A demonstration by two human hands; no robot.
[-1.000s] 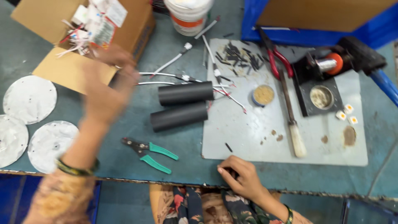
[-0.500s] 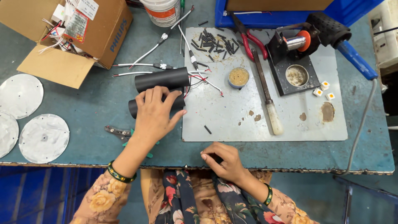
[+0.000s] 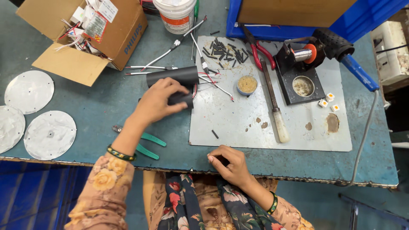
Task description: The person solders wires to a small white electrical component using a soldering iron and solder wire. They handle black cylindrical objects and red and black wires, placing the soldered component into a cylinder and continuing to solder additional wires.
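Left hand grips a black tube on the bench; right hand rests at the bench's near edge.

The left hand [image 3: 155, 102] wraps its fingers around the nearer black tube [image 3: 181, 99], which lies on the bench [image 3: 106, 93] at the left edge of the grey plate [image 3: 238, 123]. A second black tube [image 3: 172, 76] lies just behind it, with wires [image 3: 215, 85] trailing onto the plate. The right hand [image 3: 228, 164] is curled, fingertips pressed together over something small and dark; what it is cannot be told. Green-handled pliers [image 3: 142, 142] lie beside the left forearm. Three metal discs [image 3: 49, 134] sit at far left.
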